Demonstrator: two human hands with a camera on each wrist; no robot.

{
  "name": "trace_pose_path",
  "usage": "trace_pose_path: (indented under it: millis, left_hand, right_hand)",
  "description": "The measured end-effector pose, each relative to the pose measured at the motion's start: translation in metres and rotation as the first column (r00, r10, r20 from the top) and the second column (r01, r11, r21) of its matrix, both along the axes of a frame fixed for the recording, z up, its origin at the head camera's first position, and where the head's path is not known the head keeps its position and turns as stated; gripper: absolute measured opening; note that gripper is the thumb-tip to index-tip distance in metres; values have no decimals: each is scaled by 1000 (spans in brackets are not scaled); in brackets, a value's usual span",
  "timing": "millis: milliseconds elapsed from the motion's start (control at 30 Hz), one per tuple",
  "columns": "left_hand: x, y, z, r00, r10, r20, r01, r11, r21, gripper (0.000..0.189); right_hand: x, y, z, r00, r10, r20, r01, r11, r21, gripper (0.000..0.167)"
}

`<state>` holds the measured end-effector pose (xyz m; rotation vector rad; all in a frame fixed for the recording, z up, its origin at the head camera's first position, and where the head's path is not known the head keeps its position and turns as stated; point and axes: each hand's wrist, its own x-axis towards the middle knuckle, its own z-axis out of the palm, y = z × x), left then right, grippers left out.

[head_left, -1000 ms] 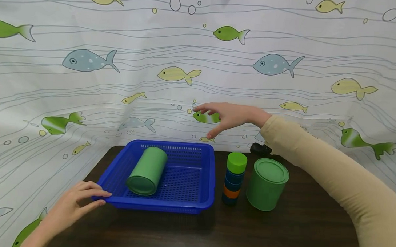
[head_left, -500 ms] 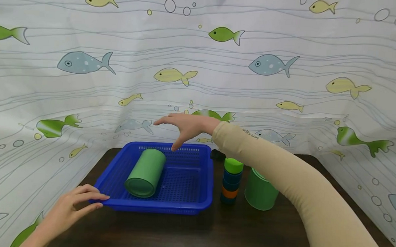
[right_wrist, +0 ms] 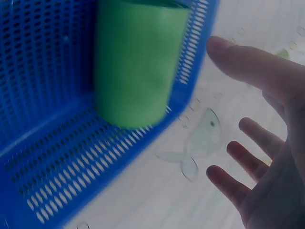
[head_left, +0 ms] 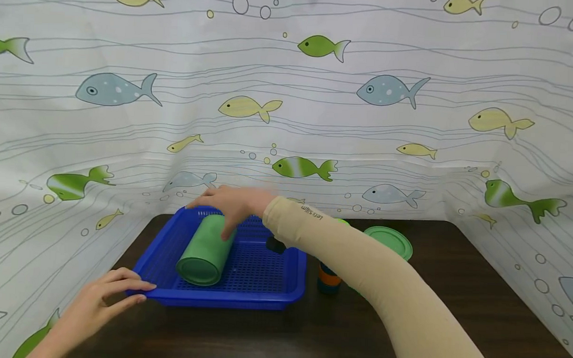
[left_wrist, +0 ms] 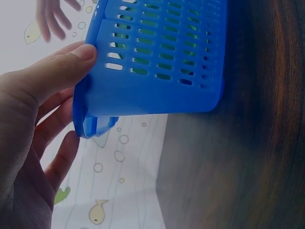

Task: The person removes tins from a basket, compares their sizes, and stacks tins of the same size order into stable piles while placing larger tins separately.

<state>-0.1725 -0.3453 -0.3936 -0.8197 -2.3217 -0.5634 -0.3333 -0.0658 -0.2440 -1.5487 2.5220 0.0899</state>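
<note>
A blue plastic basket (head_left: 225, 298) sits on the dark table, with a green cylindrical can (head_left: 204, 250) lying on its side in its left half. My left hand (head_left: 103, 298) holds the basket's near left corner; in the left wrist view the thumb (left_wrist: 74, 62) presses the outside of the rim and the fingers pass behind it. Over the far left part of the basket, my right hand (head_left: 231, 204) reaches with spread fingers, overlapping the can's upper end. Nothing is in that hand; in the right wrist view a gap shows between its thumb (right_wrist: 238, 59) and the can.
Right of the basket stands a narrow stack (head_left: 329, 280) with blue and orange bands, partly behind my right sleeve (head_left: 355, 255). Beside it a second green can (head_left: 389, 239) stands upright, mostly hidden by the sleeve. A fish-printed sheet (head_left: 288, 131) hangs behind and at both sides.
My right hand has swept left and down, from above the space right of the basket to over the lying can. The left hand stays at the basket corner.
</note>
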Motion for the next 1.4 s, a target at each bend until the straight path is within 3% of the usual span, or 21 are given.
trace_pose_path:
  millis: [133,300,533,767,1067,1400]
  left_hand:
    - [-1,1,0,1000,1,11,-2,1000,8,53]
    - [-3,1,4,999,-45,10,45,999,5,51]
    - [-5,0,12,997,-74,39,74,997,2,51]
    - [-3,-1,15,999,-34,32,35,999,-20,54]
    - [-1,0,10,999,-16,49,17,1000,-19,55]
    - [-2,-1,13,996,-30,80,31,999,-9,52]
  right_hand:
    - [-1,-14,-26,999,51,-1,-51,998,23,98]
    - [-3,-30,-57,992,124,12,-124,992,-3,92]
    - [-6,-46,-84,984,140,-107,-127,985,116,77]
    - [-4,-51,-93,981,107,-161,-80,983,163,95]
    - [17,-53,-105,966,71,-248,-11,972,235,119]
    - [23,-58,-104,932,120,-342,-23,962,273,121]
